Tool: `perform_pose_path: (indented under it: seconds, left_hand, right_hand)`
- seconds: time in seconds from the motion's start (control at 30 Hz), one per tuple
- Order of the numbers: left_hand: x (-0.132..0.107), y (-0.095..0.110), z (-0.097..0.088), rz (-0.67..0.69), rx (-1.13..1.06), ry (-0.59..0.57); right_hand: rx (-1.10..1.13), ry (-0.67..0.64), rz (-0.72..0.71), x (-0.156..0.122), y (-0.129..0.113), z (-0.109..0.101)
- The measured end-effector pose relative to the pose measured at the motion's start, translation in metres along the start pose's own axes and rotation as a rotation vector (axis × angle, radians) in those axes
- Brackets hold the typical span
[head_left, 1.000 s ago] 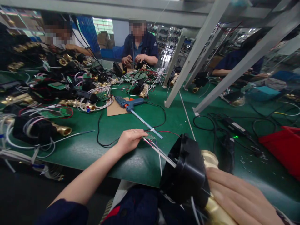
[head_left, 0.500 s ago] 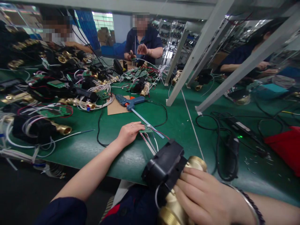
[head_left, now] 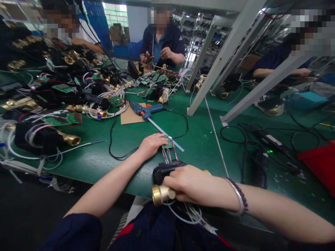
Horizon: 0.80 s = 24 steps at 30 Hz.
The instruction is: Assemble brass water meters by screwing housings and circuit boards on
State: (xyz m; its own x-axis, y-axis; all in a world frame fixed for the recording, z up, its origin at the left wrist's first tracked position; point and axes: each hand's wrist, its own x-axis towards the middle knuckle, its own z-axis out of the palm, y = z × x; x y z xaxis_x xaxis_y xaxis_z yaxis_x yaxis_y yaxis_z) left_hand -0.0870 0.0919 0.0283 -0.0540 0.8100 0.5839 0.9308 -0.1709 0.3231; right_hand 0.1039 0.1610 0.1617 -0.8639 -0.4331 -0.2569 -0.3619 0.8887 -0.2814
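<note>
My right hand [head_left: 195,184] is closed round a brass valve [head_left: 160,194] with a black housing [head_left: 164,169], holding it at the near edge of the green table [head_left: 104,157]. Thin wires run from the housing up to a small green circuit board [head_left: 167,143]. My left hand [head_left: 151,144] pinches that board and rests on the table just above the valve. White wires [head_left: 188,214] hang below the valve toward my lap.
A blue glue gun [head_left: 145,111] lies on brown cardboard [head_left: 128,118], its black cable looping around my left hand. Piles of valves, boards and wires [head_left: 52,104] fill the left. Grey frame struts [head_left: 206,76] stand right. Other people work across the table. A red bin [head_left: 319,164] sits right.
My right hand has brought the valve down and left to the table edge, turning it so the brass end points left. My left hand with the board moved slightly right.
</note>
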Motion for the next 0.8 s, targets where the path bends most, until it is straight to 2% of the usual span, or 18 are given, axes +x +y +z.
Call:
perform_pose_path:
  seconds: [0.1,0.2,0.27,0.33,0.4,0.43,0.5,0.6,0.63,0.7,0.8]
  left_hand:
    - [0.003,0.000,-0.001,-0.011,0.020,-0.062]
    - [0.007,0.004,-0.005,-0.020,0.032,-0.132]
    - [0.005,0.010,-0.012,-0.046,0.046,-0.156]
    - [-0.005,0.020,-0.024,-0.128,0.067,-0.154]
    - [-0.023,0.036,-0.038,-0.271,0.058,-0.133]
    - [-0.035,0.045,-0.044,-0.348,0.019,-0.132]
    - [-0.059,0.066,-0.054,-0.454,-0.154,-0.186]
    - [-0.084,0.097,-0.054,-0.531,-0.399,-0.292]
    - [-0.087,0.105,-0.050,-0.557,-0.424,-0.282]
    - [-0.087,0.115,-0.039,-0.601,-0.412,-0.206]
    - [-0.081,0.120,-0.024,-0.594,-0.375,-0.102]
  right_hand:
    - [0.035,-0.002,0.107,0.015,0.007,-0.005]
    - [-0.027,0.075,0.162,0.017,0.007,-0.005]
    - [-0.006,0.226,0.146,0.006,0.003,-0.003]
    - [0.098,0.468,0.190,-0.017,-0.002,0.003]
    - [0.232,0.686,0.351,-0.043,-0.008,0.013]
    - [0.303,0.723,0.453,-0.055,-0.012,0.020]
    - [0.453,0.624,0.617,-0.069,-0.019,0.036]
    - [0.679,0.367,0.669,-0.064,-0.031,0.061]
    - [0.751,0.342,0.665,-0.057,-0.034,0.069]
    - [0.909,0.377,0.656,-0.041,-0.037,0.082]
    - [1.184,0.441,0.683,-0.024,-0.039,0.094]
